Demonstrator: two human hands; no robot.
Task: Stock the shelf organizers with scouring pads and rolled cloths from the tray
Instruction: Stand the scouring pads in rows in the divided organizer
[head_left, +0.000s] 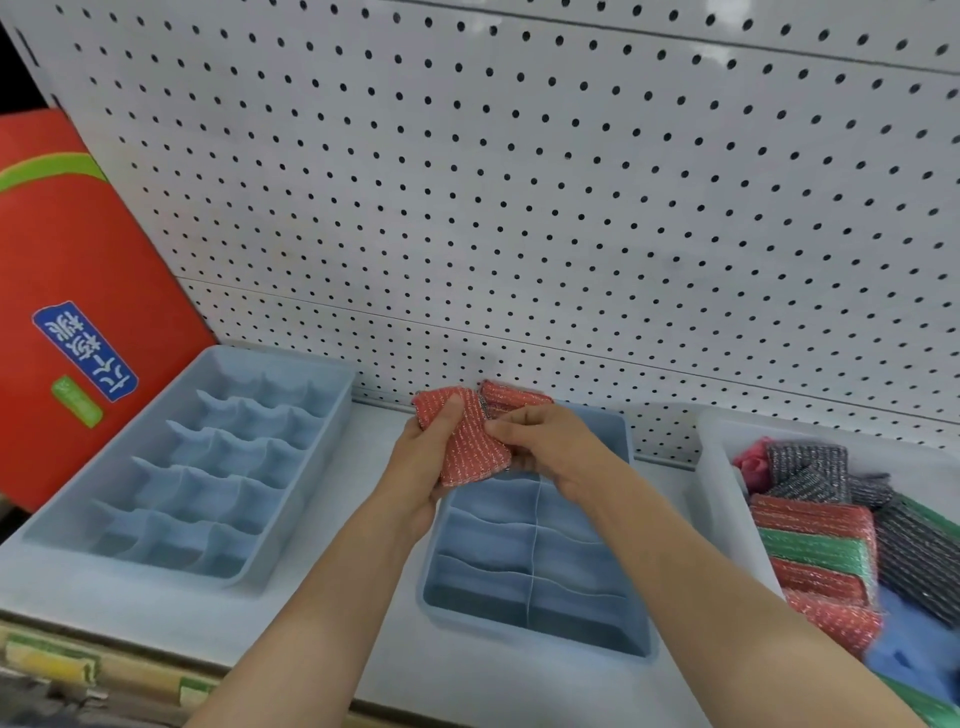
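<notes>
Left hand (428, 457) fingers grasp one red scouring pad (470, 447), right hand (545, 449) fingers pinch a second red pad (511, 399) just beyond, above the two-column organizer (535, 566).

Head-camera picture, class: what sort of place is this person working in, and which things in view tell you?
Probably a shop aisle or stockroom shelf. A white pegboard back panel rises behind the shelf, two blue divided organizers sit empty for stocking, and a white tray holds many scouring pads. Both hands hold red pads.

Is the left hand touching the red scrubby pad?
Touching. In the head view, the left hand holds the red scouring pad, its thumb pressed on the pad's front.
</notes>
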